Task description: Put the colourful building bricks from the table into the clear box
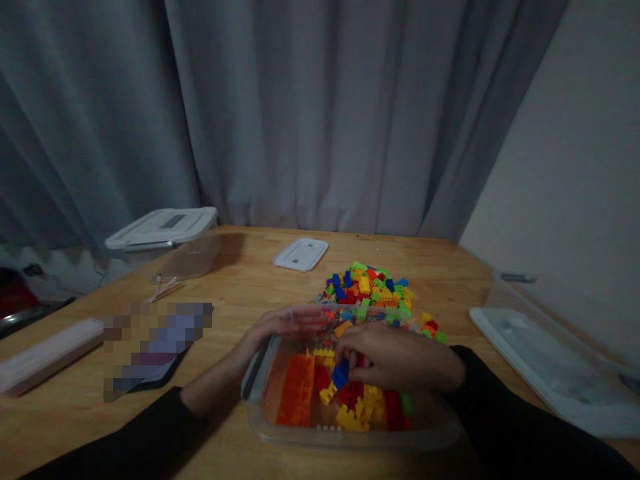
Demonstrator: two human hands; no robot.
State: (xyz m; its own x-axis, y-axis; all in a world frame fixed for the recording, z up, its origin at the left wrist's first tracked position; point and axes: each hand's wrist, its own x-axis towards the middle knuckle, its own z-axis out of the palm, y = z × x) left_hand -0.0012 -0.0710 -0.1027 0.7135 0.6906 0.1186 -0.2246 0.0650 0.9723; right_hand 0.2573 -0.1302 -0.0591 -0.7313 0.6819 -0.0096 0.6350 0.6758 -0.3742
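Observation:
In front of me stands a clear plastic box (pixel 295 437) with toy building bricks inside. My right hand (pixel 383 353) is inside it, fingers pinched on a blue toy brick (pixel 341 374). Below that hand lie yellow bricks (pixel 353 419), red bricks and a little green. A large orange brick piece (pixel 296 393) takes up the box's left side. My left hand (pixel 295 321) reaches to the far left of the box, fingers stretched out along its far wall. Just behind the box spreads a heap of mixed bricks (pixel 367 287), partly hidden by the box and my hands.
A lidded clear bin (pixel 190 257) stands at the back left, near a white lid (pixel 301 255). To the right, another clear bin (pixel 555 333) sits by a white lid. A pale long case (pixel 53 353) and a pixelated flat item (pixel 160 347) lie left on the wooden table (pixel 240 280).

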